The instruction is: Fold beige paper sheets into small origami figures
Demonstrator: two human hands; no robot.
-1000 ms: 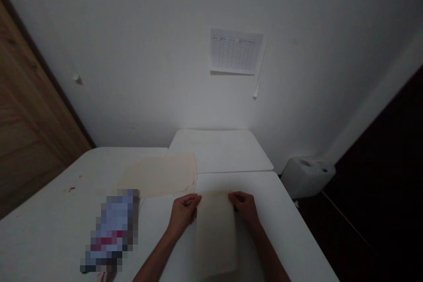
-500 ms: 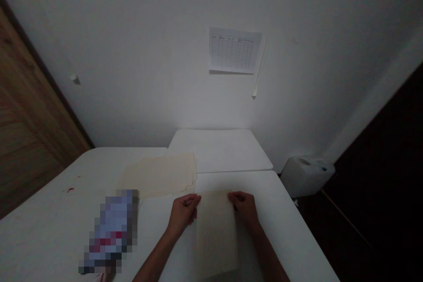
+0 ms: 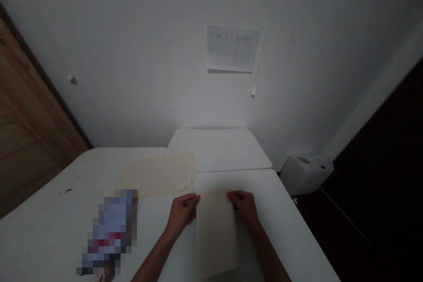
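Observation:
A beige, paper-like sheet hangs or lies lengthwise in front of me, over the white table; its lower end is in shadow. At its upper left corner my left hand is closed in a pinch, thumb against fingers. My right hand pinches the upper right corner the same way. Farther left, a loose stack of similar beige sheets lies flat, its edges uneven. Whether the held piece is one layer or folded, I cannot tell.
The white tables stand against a wall. At left lies a blurred-out bluish item with a red band. A white plastic jerrycan stands beyond the right edge. A printed chart hangs on the wall, and wooden panelling rises at left.
Both hands keep their pinch on the beige sheet's corners in the same place. The whole view has shifted very slightly; nothing else visibly differs.

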